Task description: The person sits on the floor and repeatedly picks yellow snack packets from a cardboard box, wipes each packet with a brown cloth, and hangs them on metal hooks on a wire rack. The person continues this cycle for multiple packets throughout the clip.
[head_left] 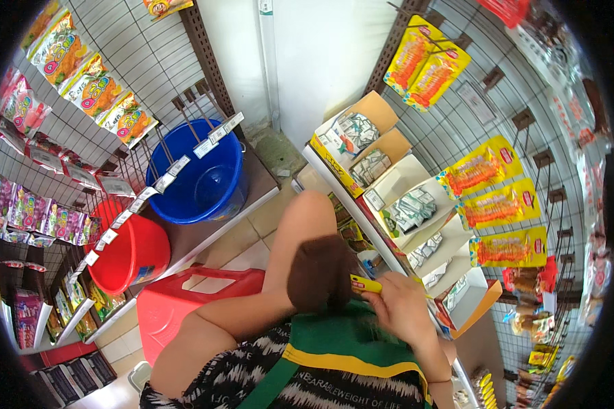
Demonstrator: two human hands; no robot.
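Observation:
My right hand [399, 307] is closed round a small yellow stick-shaped item [366, 283], held in front of my lap; its exact kind is hard to make out. My left forearm reaches across from the left and ends in a dark brown, blurred cloth or mitt [323, 273]. That covering hides my left hand and its fingers. The tip of the yellow item meets the right edge of the brown cloth. My bare knee [308, 213] rises just beyond it, and a green apron [351, 341] with yellow trim lies below.
Open display boxes [416, 204] of small white packets line a shelf on the right, below hanging yellow snack bags [501, 204]. To the left stand a blue tub [205, 184], a red bucket [140, 249] and a red plastic stool [164, 310]. Wire racks with snack bags rise both sides.

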